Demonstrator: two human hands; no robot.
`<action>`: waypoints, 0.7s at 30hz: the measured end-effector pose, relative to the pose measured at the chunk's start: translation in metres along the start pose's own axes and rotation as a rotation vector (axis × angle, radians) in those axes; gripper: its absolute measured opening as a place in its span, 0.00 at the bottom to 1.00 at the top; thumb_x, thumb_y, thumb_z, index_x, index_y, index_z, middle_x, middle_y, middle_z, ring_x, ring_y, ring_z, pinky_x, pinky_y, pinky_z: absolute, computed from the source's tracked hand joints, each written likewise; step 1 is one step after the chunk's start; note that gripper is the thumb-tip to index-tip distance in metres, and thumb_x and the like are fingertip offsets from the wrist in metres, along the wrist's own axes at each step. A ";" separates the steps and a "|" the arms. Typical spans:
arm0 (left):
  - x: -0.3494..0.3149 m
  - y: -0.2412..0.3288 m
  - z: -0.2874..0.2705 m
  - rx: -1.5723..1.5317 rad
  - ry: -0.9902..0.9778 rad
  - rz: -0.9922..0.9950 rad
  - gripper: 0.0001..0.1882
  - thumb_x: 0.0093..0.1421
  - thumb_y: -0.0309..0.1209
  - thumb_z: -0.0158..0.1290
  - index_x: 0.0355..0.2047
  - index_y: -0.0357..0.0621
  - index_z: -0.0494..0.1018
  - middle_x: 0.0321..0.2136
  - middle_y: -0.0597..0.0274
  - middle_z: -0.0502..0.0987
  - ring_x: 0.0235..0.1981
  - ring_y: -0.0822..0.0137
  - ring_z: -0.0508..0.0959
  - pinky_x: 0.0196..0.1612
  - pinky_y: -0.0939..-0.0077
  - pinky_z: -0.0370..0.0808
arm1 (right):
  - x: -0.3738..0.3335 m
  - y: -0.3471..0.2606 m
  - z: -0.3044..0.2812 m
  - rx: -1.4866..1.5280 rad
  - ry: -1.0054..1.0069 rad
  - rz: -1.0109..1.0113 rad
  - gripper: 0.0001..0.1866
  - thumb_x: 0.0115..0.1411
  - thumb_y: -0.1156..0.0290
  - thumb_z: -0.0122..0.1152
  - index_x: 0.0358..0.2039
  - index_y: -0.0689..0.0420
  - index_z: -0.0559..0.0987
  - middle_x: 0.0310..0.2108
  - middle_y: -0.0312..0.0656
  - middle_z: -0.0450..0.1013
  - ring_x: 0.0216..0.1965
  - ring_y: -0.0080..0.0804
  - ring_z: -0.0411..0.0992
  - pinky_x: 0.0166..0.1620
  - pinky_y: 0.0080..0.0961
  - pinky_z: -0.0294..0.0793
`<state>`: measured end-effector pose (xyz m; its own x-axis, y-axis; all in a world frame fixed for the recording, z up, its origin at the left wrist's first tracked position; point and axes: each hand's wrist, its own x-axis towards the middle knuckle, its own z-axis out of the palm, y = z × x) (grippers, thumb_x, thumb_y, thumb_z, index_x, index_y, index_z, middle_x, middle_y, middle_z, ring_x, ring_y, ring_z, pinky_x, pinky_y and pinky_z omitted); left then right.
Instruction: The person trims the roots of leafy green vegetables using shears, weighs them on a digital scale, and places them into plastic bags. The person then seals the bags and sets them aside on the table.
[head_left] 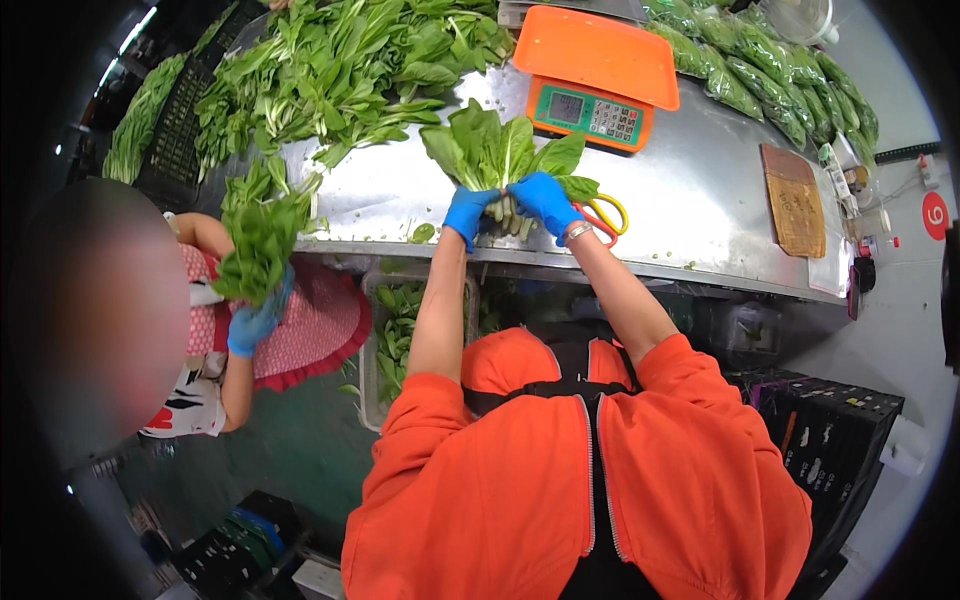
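My left hand, in a blue glove, is closed round the left side of a bunch of leafy greens. The blue-gloved right hand grips the same bunch from the other side. Its leaves fan out away from me, and the pale cut stems point toward the table's near edge. Beside my right wrist lie scissors with yellow and red handles, their blades hidden. Just beyond the bunch stands an orange weighing scale with a bare tray.
A heap of loose greens covers the metal table's far left. Bagged greens lie far right, near a brown board. At left a co-worker's gloved hand holds greens. A plastic bin with leaves stands below.
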<state>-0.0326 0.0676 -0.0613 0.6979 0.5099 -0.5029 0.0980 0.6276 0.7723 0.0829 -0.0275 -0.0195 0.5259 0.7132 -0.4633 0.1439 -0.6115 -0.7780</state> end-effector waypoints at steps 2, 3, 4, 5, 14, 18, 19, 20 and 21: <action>0.003 0.002 -0.013 -0.059 -0.146 -0.091 0.06 0.49 0.28 0.56 0.22 0.40 0.72 0.16 0.62 0.72 0.15 0.69 0.70 0.20 0.75 0.67 | 0.006 0.008 0.008 -0.156 0.097 -0.124 0.18 0.50 0.58 0.54 0.17 0.62 0.76 0.13 0.45 0.70 0.15 0.32 0.71 0.21 0.26 0.69; 0.006 -0.003 -0.023 -0.115 -0.184 -0.146 0.06 0.50 0.29 0.55 0.23 0.39 0.73 0.17 0.60 0.73 0.16 0.67 0.71 0.21 0.73 0.69 | -0.003 -0.002 0.010 -0.232 0.114 -0.138 0.17 0.50 0.57 0.53 0.21 0.60 0.76 0.18 0.49 0.72 0.19 0.39 0.72 0.26 0.30 0.70; 0.004 -0.004 -0.030 -0.153 -0.181 -0.169 0.07 0.50 0.29 0.54 0.27 0.37 0.72 0.21 0.57 0.74 0.20 0.64 0.74 0.26 0.69 0.73 | -0.010 -0.009 0.013 -0.275 0.191 -0.156 0.17 0.50 0.57 0.52 0.23 0.59 0.77 0.21 0.50 0.72 0.23 0.42 0.72 0.29 0.32 0.70; 0.006 -0.010 -0.041 -0.153 -0.211 -0.145 0.09 0.50 0.28 0.54 0.32 0.38 0.72 0.25 0.57 0.75 0.25 0.62 0.75 0.30 0.68 0.74 | -0.018 -0.016 0.016 -0.319 0.269 -0.173 0.17 0.50 0.56 0.52 0.26 0.58 0.77 0.25 0.51 0.73 0.27 0.46 0.72 0.31 0.35 0.70; -0.031 -0.013 -0.038 -0.774 -0.030 -0.080 0.17 0.49 0.22 0.54 0.41 0.40 0.67 0.39 0.54 0.72 0.41 0.56 0.72 0.45 0.59 0.71 | -0.016 -0.018 0.014 0.677 -0.042 -0.017 0.11 0.54 0.62 0.54 0.29 0.58 0.72 0.18 0.37 0.67 0.19 0.25 0.70 0.22 0.20 0.71; -0.021 -0.022 -0.037 -0.729 0.031 -0.044 0.18 0.50 0.24 0.54 0.42 0.39 0.67 0.39 0.54 0.72 0.39 0.58 0.72 0.41 0.60 0.72 | -0.022 -0.020 0.015 0.556 -0.010 -0.029 0.13 0.54 0.61 0.53 0.28 0.59 0.72 0.19 0.38 0.68 0.19 0.26 0.69 0.21 0.21 0.70; -0.023 -0.019 -0.032 -0.675 0.031 -0.042 0.18 0.50 0.25 0.54 0.42 0.40 0.67 0.38 0.54 0.72 0.38 0.58 0.72 0.41 0.61 0.72 | -0.017 -0.013 0.021 0.535 0.028 -0.047 0.13 0.54 0.60 0.53 0.27 0.59 0.72 0.19 0.40 0.69 0.19 0.29 0.70 0.22 0.23 0.70; -0.024 -0.016 -0.028 -0.621 0.031 -0.041 0.18 0.50 0.25 0.55 0.42 0.40 0.67 0.37 0.55 0.72 0.37 0.59 0.73 0.40 0.61 0.73 | -0.012 -0.007 0.026 0.514 0.067 -0.064 0.14 0.54 0.60 0.52 0.27 0.60 0.72 0.19 0.42 0.69 0.19 0.31 0.70 0.22 0.25 0.69; -0.028 -0.011 -0.021 -0.570 0.032 -0.038 0.18 0.50 0.26 0.55 0.42 0.41 0.67 0.37 0.55 0.73 0.37 0.59 0.73 0.39 0.62 0.73 | -0.010 -0.003 0.027 0.317 0.128 -0.153 0.15 0.53 0.59 0.52 0.26 0.60 0.72 0.19 0.45 0.69 0.20 0.35 0.70 0.23 0.28 0.69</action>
<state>-0.0681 0.0585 -0.0636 0.6783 0.4927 -0.5451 -0.2817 0.8595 0.4265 0.0547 -0.0229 -0.0241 0.6219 0.7272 -0.2907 -0.0274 -0.3507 -0.9361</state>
